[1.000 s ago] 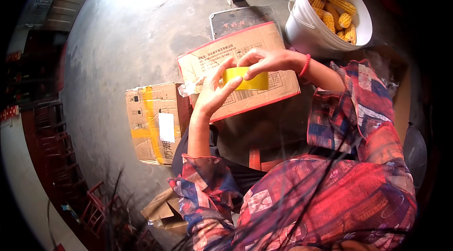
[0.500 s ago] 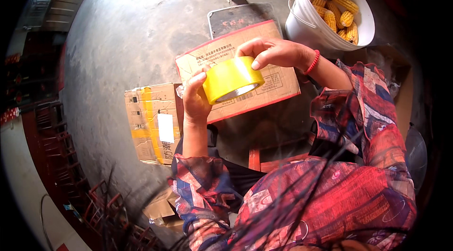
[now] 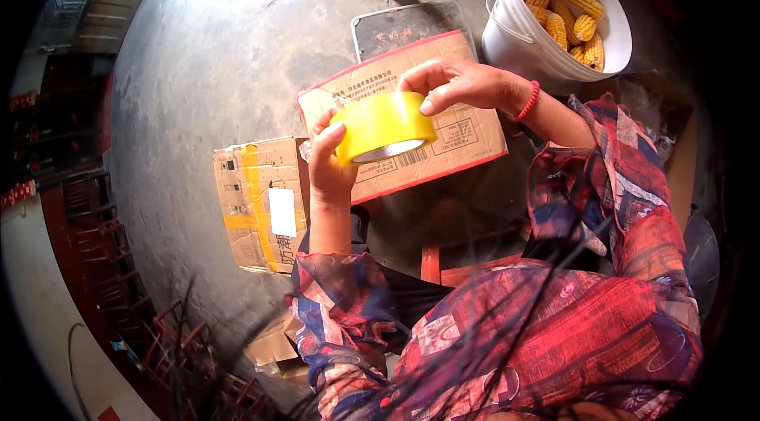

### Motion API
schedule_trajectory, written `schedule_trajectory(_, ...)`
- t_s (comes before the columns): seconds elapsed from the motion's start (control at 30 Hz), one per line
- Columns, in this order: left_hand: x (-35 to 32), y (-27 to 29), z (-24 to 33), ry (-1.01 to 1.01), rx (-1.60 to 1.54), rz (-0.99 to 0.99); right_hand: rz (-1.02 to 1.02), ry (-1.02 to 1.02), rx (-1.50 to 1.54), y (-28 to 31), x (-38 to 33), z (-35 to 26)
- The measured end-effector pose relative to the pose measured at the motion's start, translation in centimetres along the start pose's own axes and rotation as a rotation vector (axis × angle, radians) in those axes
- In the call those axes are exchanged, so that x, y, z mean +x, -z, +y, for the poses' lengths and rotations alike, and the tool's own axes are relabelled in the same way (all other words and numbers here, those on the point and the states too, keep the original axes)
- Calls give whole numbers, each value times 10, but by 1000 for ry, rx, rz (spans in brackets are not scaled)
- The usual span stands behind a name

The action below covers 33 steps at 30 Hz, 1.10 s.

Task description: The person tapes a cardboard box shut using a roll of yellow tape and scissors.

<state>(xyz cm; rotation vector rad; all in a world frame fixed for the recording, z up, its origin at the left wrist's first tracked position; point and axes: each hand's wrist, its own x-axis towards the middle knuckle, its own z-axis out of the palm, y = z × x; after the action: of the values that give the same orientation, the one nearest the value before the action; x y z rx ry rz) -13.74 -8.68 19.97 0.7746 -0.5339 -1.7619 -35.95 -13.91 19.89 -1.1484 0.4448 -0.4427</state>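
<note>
A single head-worn fisheye view looks steeply down from above the person's chest, so the patterned sleeves and torso fill the frame from 4 to 7 o'clock. The hands, left hand (image 3: pixel 328 172) and right hand (image 3: pixel 467 85), sit close under the lens just above centre, around a yellow tape roll (image 3: pixel 384 127). The concrete floor (image 3: pixel 229 49) spreads toward 11 and 12 o'clock, farther off and bending near the rim. A white bucket of corn cobs (image 3: pixel 554 13) marks 1 o'clock; a flattened cardboard box (image 3: pixel 261 199) lies toward 9 o'clock. A black circular border rings the picture. No second view shares the scene.
</note>
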Motion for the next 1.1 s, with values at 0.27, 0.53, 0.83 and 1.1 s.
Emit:
schedule_trajectory(0.27,9,12,1,-83,411,-124,-6,-4,-20,1,2,4)
schedule_trajectory(0.53,7,7,-12,62,655,-90,68,-74,-61,-6,4,17)
schedule_trajectory(0.83,0,12,-5,15,-142,88,-2,41,-45,-6,2,3)
schedule_trajectory(1.1,15,8,-11,-141,381,-135,101,-28,-11,2,7,24)
